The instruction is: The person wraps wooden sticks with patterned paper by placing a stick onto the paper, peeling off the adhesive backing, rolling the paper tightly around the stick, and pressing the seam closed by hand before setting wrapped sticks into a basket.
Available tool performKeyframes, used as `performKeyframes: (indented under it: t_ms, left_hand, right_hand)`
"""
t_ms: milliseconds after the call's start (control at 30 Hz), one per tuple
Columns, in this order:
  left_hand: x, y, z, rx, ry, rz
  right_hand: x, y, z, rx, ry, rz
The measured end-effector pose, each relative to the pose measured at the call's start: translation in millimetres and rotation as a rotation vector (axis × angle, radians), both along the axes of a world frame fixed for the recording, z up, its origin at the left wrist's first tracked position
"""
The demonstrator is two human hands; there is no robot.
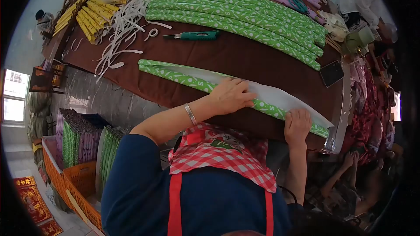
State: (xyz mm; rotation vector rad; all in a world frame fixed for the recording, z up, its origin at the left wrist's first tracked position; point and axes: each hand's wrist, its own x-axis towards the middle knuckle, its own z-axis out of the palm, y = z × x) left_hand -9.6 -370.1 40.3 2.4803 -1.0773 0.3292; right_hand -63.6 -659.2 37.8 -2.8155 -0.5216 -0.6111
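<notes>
Nearest my camera is the red checked apron [223,155]. Beyond spreads the brown cloth-covered worktop [258,57], with smooth green rolls [232,17] towards its far edge. The long green-printed sheet [188,80] lies along the near edge, towards the right corner. I judge it light, thin, springy, easily creased, best held by its fold. The left hand [231,95] presses with bent fingers, grip unclear; the right hand [298,124] pinches its white-backed flap.

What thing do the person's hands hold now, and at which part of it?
The green patterned sheet, partly rolled: the left hand holds it near its middle, the right hand near its right end.
</notes>
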Motion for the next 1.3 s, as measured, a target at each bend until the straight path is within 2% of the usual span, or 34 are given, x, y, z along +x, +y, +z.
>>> performKeyframes:
  t_ms: [333, 400, 433, 500, 533, 567, 633, 700, 767, 833, 933, 1133, 1267, 1300]
  left_hand:
    - [14, 7, 9, -0.015, 0.086, -0.020]
    - [24, 23, 26, -0.326, 0.463, 0.034]
    - [39, 38, 36, -0.402, 0.266, 0.044]
    - [68, 82, 61, -0.437, 0.222, 0.252]
    - [83, 108, 66, -0.404, 0.160, 0.385]
    - [103, 142, 65, -0.316, -0.009, 0.414]
    - [124, 212, 63, 0.015, 0.016, 0.678]
    - [136, 275, 58, 0.323, 0.046, 0.803]
    - [132, 298, 54, 0.467, 0.129, 0.881]
    - [137, 321, 34, 0.443, 0.115, 0.793]
    - [135, 316, 33, 0.428, 0.112, 0.686]
    - [128, 290, 59, 0.511, 0.031, 0.565]
    - [142, 315, 47, 0.639, 0.048, 0.570]
    - [146, 325, 43, 0.595, 0.115, 0.626]
  right_hand:
    - [7, -1, -1, -0.005, 0.036, -0.026]
    - [5, -2, -1, -0.011, 0.026, -0.021]
    - [4, -1, -2, -0.014, 0.029, -0.027]
    - [4, -1, -1, -0.019, 0.042, -0.034]
    - [4, -1, 0, -0.025, 0.057, -0.039]
    - [5, -2, -1, -0.029, 0.050, -0.041]
    - [6, -4, -5, -0.009, 0.031, -0.022]
    - [6, -4, -4, 0.000, 0.023, -0.018]
    - [6, -3, -4, 0.014, 0.016, -0.017]
    - [6, -2, -2, 0.017, 0.029, -0.016]
    - [7, -1, 0, 0.021, 0.077, -0.033]
    - [7, -1, 0, 0.058, 0.022, -0.037]
    - [6, 0, 0, 0.084, 0.011, -0.061]
    - [6, 0, 1, 0.089, -0.009, -0.029]
